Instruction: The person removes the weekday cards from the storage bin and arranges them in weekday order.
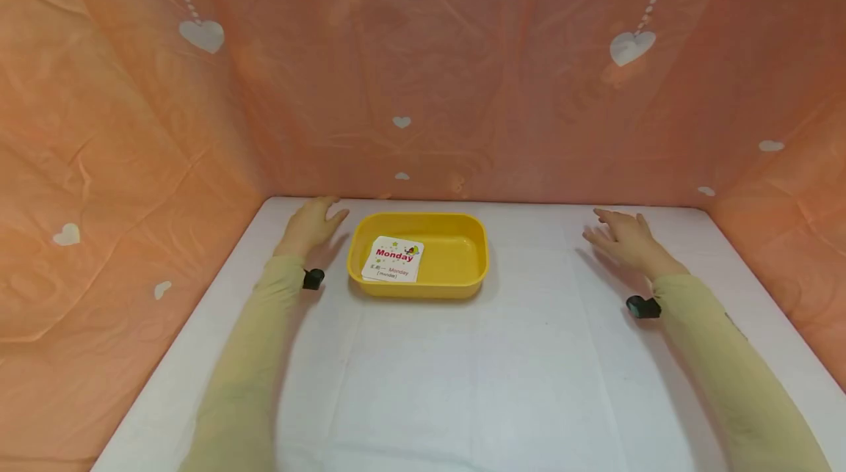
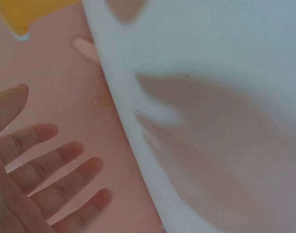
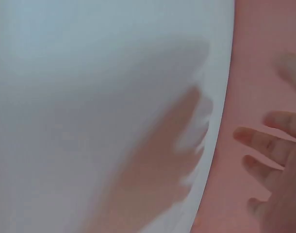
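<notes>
A yellow rectangular tray [image 1: 456,290] sits toward the back of the white table, left of the middle. In its left part lies a white card [image 1: 393,260] printed "Monday", perhaps the top one of a stack. My left hand [image 1: 311,226] is just left of the tray, apart from it, with fingers extended and nothing held. The left wrist view shows that hand [image 2: 46,170] with its fingers spread, the tray's corner [image 2: 31,14] at the top. Well to the right of the tray, my right hand [image 1: 624,241] holds nothing; its fingers [image 3: 267,143] look loosely spread in the right wrist view.
A white cloth covers the table [image 1: 463,384]. Orange-pink sheeting with white hearts [image 1: 423,75] rises behind it and on both sides. A small black device [image 1: 313,279] is at the left wrist, and another black device [image 1: 643,307] at the right.
</notes>
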A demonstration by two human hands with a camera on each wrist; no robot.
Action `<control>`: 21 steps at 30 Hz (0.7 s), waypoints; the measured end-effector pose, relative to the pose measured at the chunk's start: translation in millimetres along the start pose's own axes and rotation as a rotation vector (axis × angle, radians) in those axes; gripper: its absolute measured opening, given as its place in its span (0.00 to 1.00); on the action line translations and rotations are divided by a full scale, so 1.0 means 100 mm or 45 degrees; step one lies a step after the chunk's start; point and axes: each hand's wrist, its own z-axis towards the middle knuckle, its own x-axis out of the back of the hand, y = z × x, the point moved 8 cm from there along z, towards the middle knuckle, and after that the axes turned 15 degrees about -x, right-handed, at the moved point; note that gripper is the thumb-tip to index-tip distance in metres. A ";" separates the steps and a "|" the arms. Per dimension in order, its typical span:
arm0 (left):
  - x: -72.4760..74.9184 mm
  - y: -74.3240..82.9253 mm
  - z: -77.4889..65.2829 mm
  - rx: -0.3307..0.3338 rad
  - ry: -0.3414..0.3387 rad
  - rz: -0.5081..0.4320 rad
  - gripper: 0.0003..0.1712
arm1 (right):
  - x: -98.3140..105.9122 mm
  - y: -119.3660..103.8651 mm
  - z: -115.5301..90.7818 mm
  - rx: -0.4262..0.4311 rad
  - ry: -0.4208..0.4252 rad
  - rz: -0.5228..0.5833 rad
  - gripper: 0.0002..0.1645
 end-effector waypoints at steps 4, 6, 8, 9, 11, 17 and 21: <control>0.03 0.00 -0.03 -0.007 0.025 -0.102 0.30 | -0.04 -0.03 -0.02 -0.023 -0.041 0.089 0.36; 0.03 0.00 -0.06 -0.011 0.034 -0.170 0.29 | -0.05 -0.05 -0.04 -0.042 -0.048 0.158 0.34; 0.02 0.01 -0.08 -0.006 0.026 -0.257 0.29 | -0.03 -0.07 -0.08 -0.056 -0.040 0.229 0.32; 0.01 0.02 -0.09 -0.001 0.020 -0.315 0.29 | -0.02 -0.09 -0.10 -0.063 -0.031 0.260 0.31; -0.01 0.04 -0.11 0.014 0.013 -0.450 0.28 | 0.02 -0.12 -0.13 -0.070 -0.003 0.314 0.29; -0.08 0.11 -0.16 0.052 -0.017 -0.835 0.28 | 0.03 -0.25 -0.18 -0.098 -0.041 0.553 0.24; -0.12 0.15 -0.24 0.113 -0.028 -1.018 0.28 | -0.03 -0.39 -0.18 -0.109 -0.142 0.729 0.25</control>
